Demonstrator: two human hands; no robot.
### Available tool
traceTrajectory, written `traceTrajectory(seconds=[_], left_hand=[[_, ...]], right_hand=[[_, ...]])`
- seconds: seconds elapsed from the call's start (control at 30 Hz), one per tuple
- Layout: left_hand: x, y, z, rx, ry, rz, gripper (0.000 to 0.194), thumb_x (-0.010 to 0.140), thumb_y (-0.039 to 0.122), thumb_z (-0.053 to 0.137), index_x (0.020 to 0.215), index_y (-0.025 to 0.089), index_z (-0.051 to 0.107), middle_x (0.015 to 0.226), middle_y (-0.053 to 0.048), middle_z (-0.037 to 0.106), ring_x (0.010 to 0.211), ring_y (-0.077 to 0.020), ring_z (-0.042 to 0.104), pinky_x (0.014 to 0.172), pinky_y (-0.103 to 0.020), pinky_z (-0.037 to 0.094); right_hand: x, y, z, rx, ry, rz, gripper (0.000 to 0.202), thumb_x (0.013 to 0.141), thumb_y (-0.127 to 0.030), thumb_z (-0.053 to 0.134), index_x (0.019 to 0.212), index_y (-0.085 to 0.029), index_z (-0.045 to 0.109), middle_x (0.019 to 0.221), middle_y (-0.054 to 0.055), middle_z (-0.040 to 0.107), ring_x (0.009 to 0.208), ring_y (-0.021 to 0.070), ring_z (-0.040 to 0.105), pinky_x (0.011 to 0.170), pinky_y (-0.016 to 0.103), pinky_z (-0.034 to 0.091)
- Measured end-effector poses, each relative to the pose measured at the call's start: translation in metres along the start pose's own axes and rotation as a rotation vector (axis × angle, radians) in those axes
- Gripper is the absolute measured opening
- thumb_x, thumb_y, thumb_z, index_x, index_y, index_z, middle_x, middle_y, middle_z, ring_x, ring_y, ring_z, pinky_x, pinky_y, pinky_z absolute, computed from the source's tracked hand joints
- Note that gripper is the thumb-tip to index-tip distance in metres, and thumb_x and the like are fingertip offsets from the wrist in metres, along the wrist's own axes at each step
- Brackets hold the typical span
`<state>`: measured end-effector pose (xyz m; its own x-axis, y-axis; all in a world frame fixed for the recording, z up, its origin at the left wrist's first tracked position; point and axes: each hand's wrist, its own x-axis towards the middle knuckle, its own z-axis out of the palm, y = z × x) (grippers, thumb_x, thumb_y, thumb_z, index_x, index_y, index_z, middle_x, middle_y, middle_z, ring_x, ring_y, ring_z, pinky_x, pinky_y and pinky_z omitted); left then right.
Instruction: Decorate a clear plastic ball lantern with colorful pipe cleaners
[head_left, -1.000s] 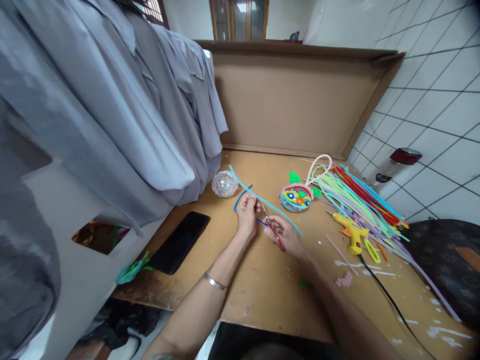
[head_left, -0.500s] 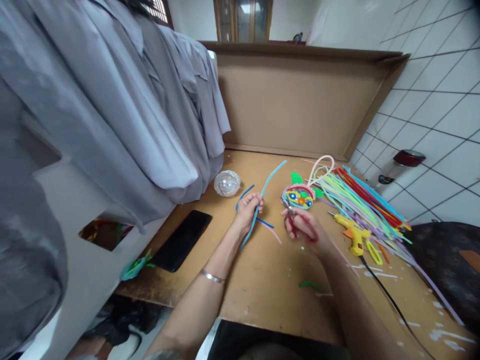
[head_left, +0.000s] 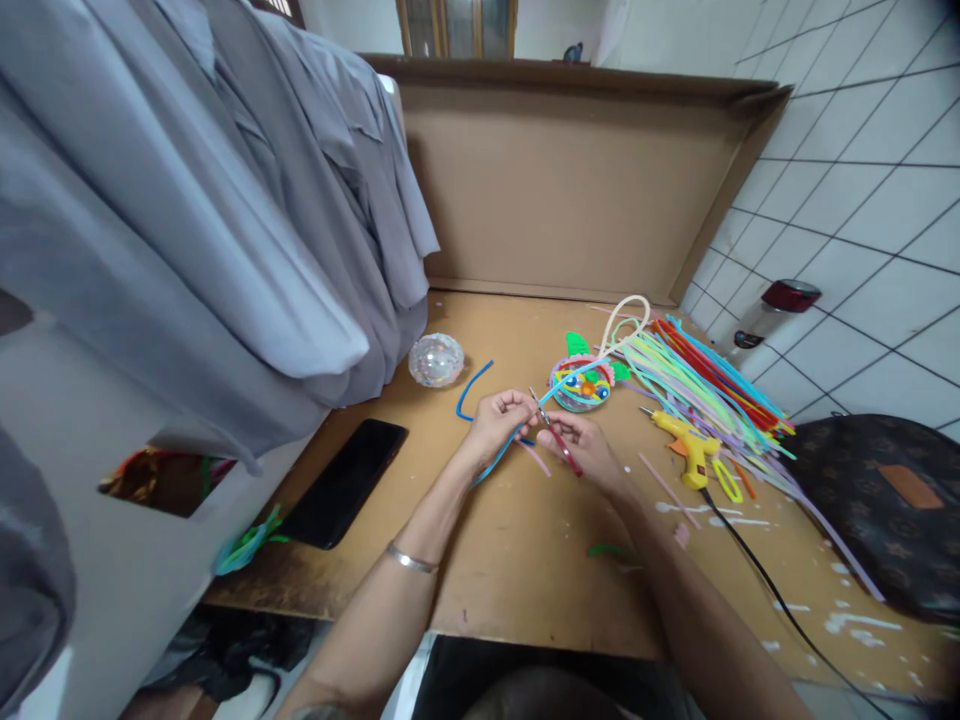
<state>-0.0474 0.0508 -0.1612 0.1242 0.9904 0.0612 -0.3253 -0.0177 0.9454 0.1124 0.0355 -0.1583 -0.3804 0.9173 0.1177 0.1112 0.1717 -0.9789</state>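
Observation:
Pinched in my left hand (head_left: 498,424) is a light blue pipe cleaner (head_left: 495,463), its two ends sticking out on either side of the fingers. My right hand (head_left: 589,455) is closed around red-handled pliers (head_left: 568,457), whose metal jaws are at the pipe cleaner beside my left fingertips. Whether the jaws are pressed together cannot be seen. Behind the hands lies a decorated face piece (head_left: 581,388) with blue eyes and green ears, partly crossed by the pipe cleaner. A dark blue pipe cleaner (head_left: 463,398) rests on the table left of my hands.
A clear faceted bowl (head_left: 436,360) and a black phone (head_left: 346,484) are on the left. Bundled colourful pipe cleaners (head_left: 705,375), a yellow glue gun (head_left: 694,452) with its cord, and a dark bag (head_left: 877,510) occupy the right. Grey clothes (head_left: 300,200) hang along the left.
My right hand has brought the pliers leftward, from in front of the face piece to the light blue pipe cleaner. That pipe cleaner's upper end now leans further right. The camera view has shifted slightly.

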Motion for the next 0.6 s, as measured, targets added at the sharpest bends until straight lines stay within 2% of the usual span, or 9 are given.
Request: traceTrajectory(seconds=[0.2,0.33,0.47,0.53,0.6], left_hand=[[0.002,-0.003,-0.005,-0.055,-0.011,-0.006,0.03,0.062,0.041,0.079,0.069,0.015,0.064,0.06,-0.002,0.065,0.046,-0.007,0.051,0.046,-0.019,0.04],[0.006,-0.005,-0.009,-0.092,0.107,0.085,0.035,0.064,0.047,0.08,0.07,0.016,0.064,0.071,-0.005,0.069,0.056,-0.0106,0.058,0.054,-0.022,0.046],[0.008,-0.001,-0.014,0.021,0.264,0.255,0.029,0.066,0.044,0.078,0.073,0.018,0.067,0.085,-0.007,0.073,0.078,-0.0172,0.066,0.074,-0.029,0.052],[0.006,0.002,-0.016,0.145,0.246,0.322,0.026,0.068,0.043,0.077,0.075,0.019,0.07,0.094,-0.008,0.074,0.094,-0.0223,0.067,0.089,-0.034,0.05],[0.004,0.004,-0.017,0.296,0.164,0.365,0.021,0.072,0.041,0.074,0.075,0.02,0.073,0.101,-0.009,0.075,0.103,-0.0256,0.065,0.097,-0.038,0.046]], right_hand=[[0.001,0.004,0.0,-0.016,0.035,0.012,0.047,0.068,-0.055,0.072,0.094,-0.016,0.069,0.06,-0.004,0.05,0.054,0.0094,0.043,0.051,0.023,0.037],[0.003,0.016,-0.002,-0.097,0.048,0.012,0.042,0.071,-0.054,0.071,0.089,-0.016,0.069,0.06,-0.003,0.052,0.055,0.0107,0.044,0.051,0.023,0.036],[0.001,0.019,-0.002,-0.371,0.042,-0.012,0.034,0.076,-0.051,0.066,0.086,-0.019,0.07,0.057,-0.002,0.053,0.055,0.0121,0.045,0.051,0.023,0.032],[-0.001,0.014,-0.001,-0.562,0.042,0.011,0.031,0.078,-0.048,0.064,0.086,-0.019,0.071,0.058,-0.002,0.055,0.054,0.0113,0.044,0.052,0.023,0.029],[-0.003,0.008,0.001,-0.717,0.04,0.035,0.029,0.079,-0.045,0.062,0.087,-0.02,0.073,0.061,-0.002,0.059,0.055,0.0113,0.044,0.054,0.023,0.028]])
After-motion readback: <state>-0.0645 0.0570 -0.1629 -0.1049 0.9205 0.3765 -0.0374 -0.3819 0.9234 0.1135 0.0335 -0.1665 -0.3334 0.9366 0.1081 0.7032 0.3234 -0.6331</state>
